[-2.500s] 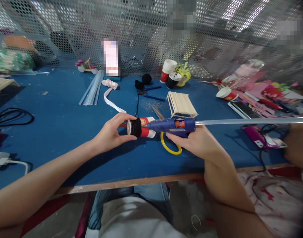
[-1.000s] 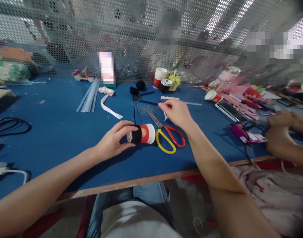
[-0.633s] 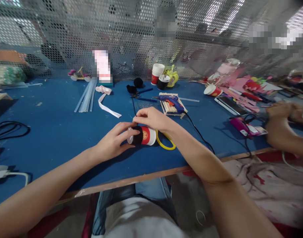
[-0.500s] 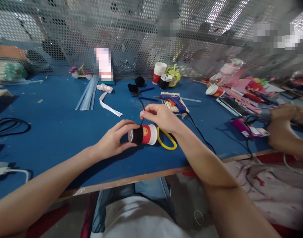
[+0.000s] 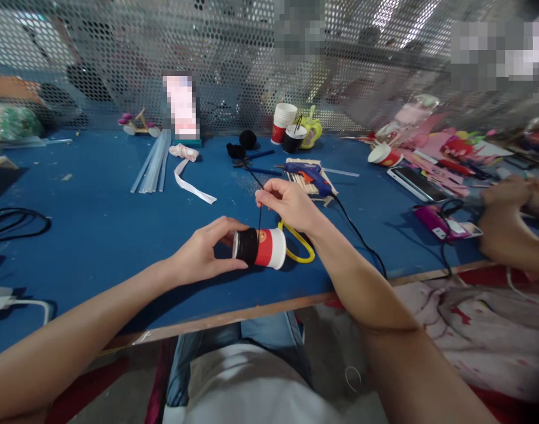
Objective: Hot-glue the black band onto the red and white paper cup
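The left hand curls thumb and fingers around the black-wrapped end of the paper cup, which lies sideways on or just above the blue table; probably this grip prevents the cup from rolling. The right hand pinches the black yarn above the cup, seemingly for making it tight. Behind, the glue gun rests upon the stick rack, perhaps so that its nozzle does not touch the table.

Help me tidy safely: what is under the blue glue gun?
A small rack of pale wooden sticks; some sticks show around the blue glue gun. The gun covers part of the rack's top, which cannot be seen; the right hand hides a near corner.
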`<action>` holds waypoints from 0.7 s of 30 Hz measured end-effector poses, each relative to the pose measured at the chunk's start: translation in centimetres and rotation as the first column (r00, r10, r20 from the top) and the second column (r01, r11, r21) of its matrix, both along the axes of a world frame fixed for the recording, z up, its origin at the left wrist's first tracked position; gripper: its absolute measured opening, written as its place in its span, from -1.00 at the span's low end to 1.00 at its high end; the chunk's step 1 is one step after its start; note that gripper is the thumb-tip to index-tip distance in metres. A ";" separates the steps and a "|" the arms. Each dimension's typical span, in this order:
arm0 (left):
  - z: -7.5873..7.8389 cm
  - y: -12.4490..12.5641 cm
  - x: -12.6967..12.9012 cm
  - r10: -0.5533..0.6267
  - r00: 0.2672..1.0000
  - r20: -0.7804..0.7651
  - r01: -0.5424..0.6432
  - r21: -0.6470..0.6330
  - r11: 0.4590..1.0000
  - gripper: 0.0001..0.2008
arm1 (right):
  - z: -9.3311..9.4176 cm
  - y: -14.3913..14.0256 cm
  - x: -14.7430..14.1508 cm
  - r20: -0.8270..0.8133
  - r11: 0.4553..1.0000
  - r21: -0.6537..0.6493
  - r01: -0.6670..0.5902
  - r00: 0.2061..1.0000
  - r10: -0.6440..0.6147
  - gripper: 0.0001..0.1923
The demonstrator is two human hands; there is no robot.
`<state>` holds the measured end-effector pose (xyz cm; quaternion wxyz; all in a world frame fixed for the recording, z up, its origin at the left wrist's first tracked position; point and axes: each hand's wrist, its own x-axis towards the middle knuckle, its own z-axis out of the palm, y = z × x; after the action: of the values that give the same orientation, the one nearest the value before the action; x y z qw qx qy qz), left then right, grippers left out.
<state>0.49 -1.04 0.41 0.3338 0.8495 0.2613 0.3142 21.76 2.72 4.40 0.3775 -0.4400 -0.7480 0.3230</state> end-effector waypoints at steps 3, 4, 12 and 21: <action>0.0 -0.1 0.0 -0.007 1.000 -0.009 0.008 0.072 0.997 -0.49 | -0.3 0.1 -0.1 0.018 0.999 -0.034 -0.019 1.000 0.019 -0.66; 0.1 -0.1 -0.1 -0.008 1.000 -0.016 0.010 0.095 0.995 -0.49 | -0.4 0.1 -0.1 0.022 0.999 -0.044 -0.026 0.999 0.027 -0.66; 0.5 -0.2 -0.1 -0.004 0.998 -0.059 0.020 0.275 0.961 -0.52 | -0.8 -0.1 -0.4 0.026 0.980 -0.183 -0.079 0.996 0.086 -0.68; 0.4 -0.2 -0.2 0.000 0.995 -0.097 0.043 0.443 0.896 -0.56 | -0.6 -0.5 -0.4 0.142 0.958 -0.267 -0.103 0.979 0.145 -0.68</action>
<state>0.32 -1.27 0.77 0.1219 0.9200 0.1887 0.3211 21.41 2.18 3.79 0.2343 -0.4619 -0.7537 0.4044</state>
